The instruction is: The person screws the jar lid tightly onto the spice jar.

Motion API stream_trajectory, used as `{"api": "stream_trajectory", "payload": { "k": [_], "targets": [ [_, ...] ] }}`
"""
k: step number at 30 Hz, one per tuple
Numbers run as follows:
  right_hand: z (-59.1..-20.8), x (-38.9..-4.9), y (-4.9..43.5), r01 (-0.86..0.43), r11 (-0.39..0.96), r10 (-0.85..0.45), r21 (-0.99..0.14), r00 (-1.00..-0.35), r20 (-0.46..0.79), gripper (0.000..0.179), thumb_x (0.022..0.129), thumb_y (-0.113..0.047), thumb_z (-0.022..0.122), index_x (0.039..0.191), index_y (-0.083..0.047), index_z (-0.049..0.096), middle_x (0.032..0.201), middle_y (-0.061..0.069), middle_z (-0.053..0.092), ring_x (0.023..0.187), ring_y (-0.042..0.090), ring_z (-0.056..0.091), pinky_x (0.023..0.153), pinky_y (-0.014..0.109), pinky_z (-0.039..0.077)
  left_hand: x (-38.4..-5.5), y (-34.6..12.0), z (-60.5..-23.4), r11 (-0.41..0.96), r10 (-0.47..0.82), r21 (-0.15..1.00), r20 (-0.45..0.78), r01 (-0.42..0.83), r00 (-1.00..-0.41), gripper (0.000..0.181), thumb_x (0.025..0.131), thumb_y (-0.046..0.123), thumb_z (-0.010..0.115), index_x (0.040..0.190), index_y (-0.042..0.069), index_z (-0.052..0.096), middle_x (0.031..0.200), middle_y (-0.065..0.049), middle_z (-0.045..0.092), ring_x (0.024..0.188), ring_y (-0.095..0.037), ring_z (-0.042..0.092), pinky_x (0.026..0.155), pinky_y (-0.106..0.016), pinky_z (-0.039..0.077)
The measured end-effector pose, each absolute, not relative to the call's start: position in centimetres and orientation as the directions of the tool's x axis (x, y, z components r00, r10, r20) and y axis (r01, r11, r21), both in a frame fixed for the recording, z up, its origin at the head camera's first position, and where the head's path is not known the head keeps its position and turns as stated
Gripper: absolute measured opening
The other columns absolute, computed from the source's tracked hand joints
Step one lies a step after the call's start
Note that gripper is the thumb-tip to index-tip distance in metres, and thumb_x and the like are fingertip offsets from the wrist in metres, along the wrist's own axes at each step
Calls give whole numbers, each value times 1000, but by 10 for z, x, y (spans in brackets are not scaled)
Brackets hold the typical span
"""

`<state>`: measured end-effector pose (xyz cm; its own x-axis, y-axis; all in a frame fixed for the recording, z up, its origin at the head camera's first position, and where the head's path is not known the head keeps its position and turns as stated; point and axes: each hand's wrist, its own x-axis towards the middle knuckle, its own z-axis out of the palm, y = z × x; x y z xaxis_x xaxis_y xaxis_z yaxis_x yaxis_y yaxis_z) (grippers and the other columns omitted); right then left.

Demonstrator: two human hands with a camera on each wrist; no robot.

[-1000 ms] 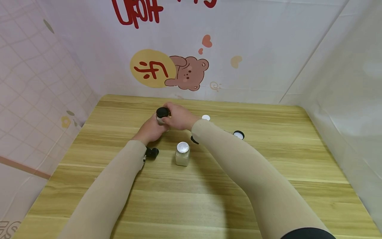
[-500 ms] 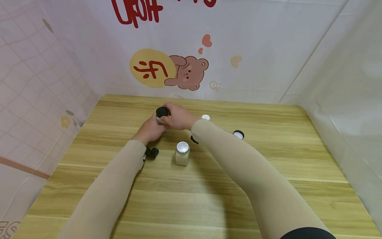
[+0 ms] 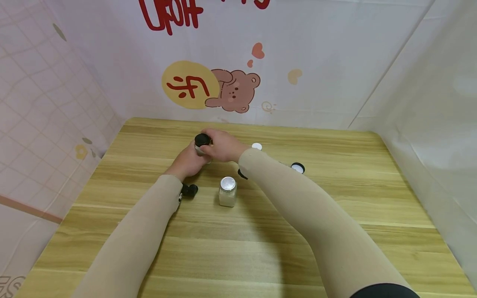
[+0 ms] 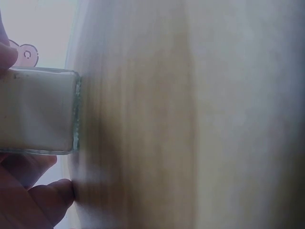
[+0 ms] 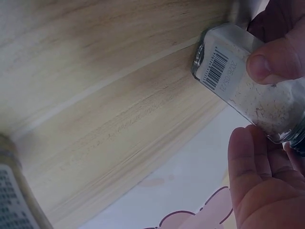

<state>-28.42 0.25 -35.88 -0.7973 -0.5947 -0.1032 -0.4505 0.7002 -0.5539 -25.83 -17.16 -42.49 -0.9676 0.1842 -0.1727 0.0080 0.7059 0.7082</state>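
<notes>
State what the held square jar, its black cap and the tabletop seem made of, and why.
Held square jar: most likely clear, glossy glass, as its see-through walls end in a thick, greenish base edge.
Black cap: plastic or painted metal, dark and fairly dull; too small to settle.
Tabletop: wood or wood-look laminate, smooth, with streaky yellow-brown grain.

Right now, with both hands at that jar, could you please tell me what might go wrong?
The jar might slip and spill: the left hand holds its body while the right hand is at its black lid.
The silver-lidded jar, standing between the sleeves, could be knocked by an arm drawn back.
</notes>
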Motion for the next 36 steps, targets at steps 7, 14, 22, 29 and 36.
{"api": "stream_trajectory", "payload": {
  "k": [7,14,22,29,36],
  "targets": [
    [-361,-285,4,-440,704,-585,-557,-805,-104,49,106,-35,63,147,-10,52,141,9,66,126,22,64,111,36,50,-259,-172,-425,688,200,725,-153,28,-968,80,99,44,62,166,14,29,163,-15,46,149,-37,46,124,-57,35],
    [-359,-283,3,-438,706,-584,-557,-804,-108,64,106,-35,62,161,-10,39,154,13,58,139,25,58,118,37,46,-258,-172,-425,700,197,714,-163,22,-967,82,100,46,61,167,14,26,165,-15,44,152,-38,43,124,-59,34],
    [-360,-283,3,-442,702,-583,-559,-807,-95,48,106,-35,62,146,-9,52,141,10,65,127,22,63,112,35,50,-260,-172,-426,703,198,711,-155,30,-968,80,100,45,61,166,14,28,163,-16,45,150,-38,45,124,-58,35],
    [-360,-283,3,-420,703,-575,-574,-810,-111,59,106,-35,63,156,-9,44,149,12,61,134,23,61,115,36,48,-259,-173,-426,705,200,709,-163,26,-966,82,99,46,60,167,14,25,165,-15,44,151,-38,44,124,-59,34],
    [-360,-284,2,-441,707,-582,-553,-807,-100,55,107,-34,61,154,-10,47,152,11,59,138,24,58,118,36,45,-259,-173,-425,708,187,707,-166,15,-968,84,98,45,61,166,13,26,163,-16,45,150,-39,45,124,-58,35]
  ]
}}
